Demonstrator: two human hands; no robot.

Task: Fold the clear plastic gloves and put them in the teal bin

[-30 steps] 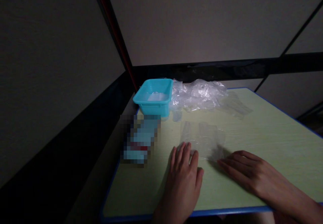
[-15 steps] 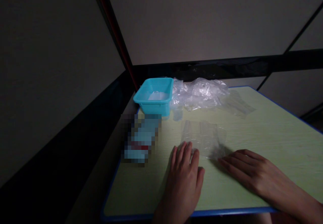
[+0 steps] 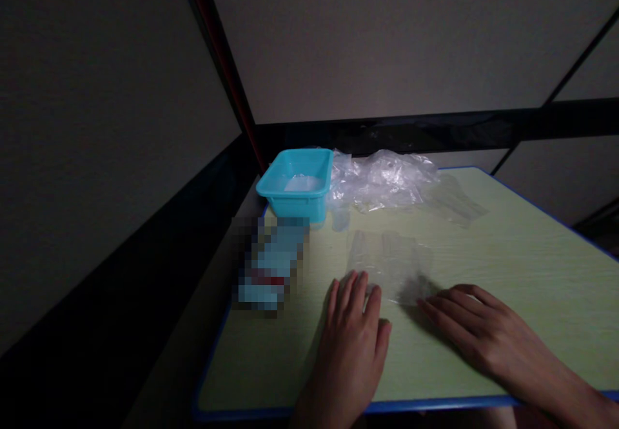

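A clear plastic bag (image 3: 389, 264) lies flat on the pale green table (image 3: 522, 242). My left hand (image 3: 351, 339) rests palm down at the bag's near left corner, its fingers stretched out and slightly apart, fingertips touching the edge. My right hand (image 3: 476, 326) lies flat near the lower right corner, fingers extended together with the tips close to the bag. Whether those tips touch the plastic I cannot make out. Neither hand grips anything.
Toward the back left stands a turquoise basin (image 3: 297, 206) with something whitish inside. Beside it is a heap of crumpled clear plastic bags (image 3: 387, 177). A pixelated rectangular object (image 3: 273, 264) lies on the left. Blue trim (image 3: 435, 405) edges the table; walls rise behind.
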